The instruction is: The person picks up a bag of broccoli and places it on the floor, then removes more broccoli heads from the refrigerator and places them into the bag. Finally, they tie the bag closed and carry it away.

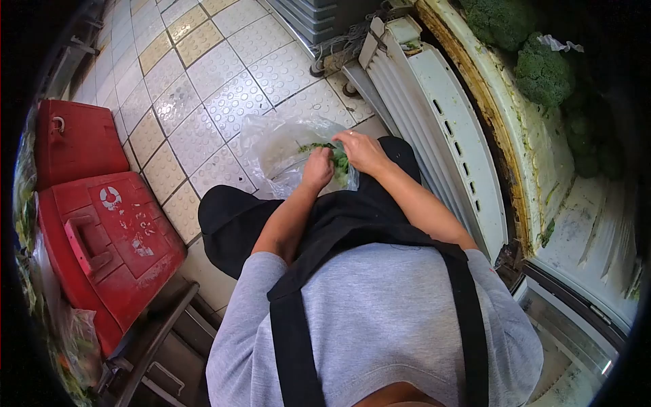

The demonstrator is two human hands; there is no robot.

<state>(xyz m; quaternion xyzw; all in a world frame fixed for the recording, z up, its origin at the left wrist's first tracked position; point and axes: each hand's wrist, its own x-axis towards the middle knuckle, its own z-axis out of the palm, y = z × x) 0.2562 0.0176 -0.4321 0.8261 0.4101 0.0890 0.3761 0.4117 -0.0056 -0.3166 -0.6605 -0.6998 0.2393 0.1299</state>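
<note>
A clear plastic bag (261, 150) stands with its mouth spread between my knees, above the tiled floor. Leafy greens (341, 163) show inside its right part, with thin green sprigs near the far side. My left hand (319, 168) reaches into the bag, its fingers closed at the edge of the greens. Just right of it, my right hand (364, 152) is bent over the greens and the bag's rim with its fingers curled together. What the right fingertips pinch is hidden.
Two red lidded boxes (112, 247) sit at the left beside a metal rack. On the right stands an open white refrigerated case (468, 136) with broccoli (544, 71) in it. Stacked grey crates (308, 20) stand at the far side on the tiled floor (203, 102).
</note>
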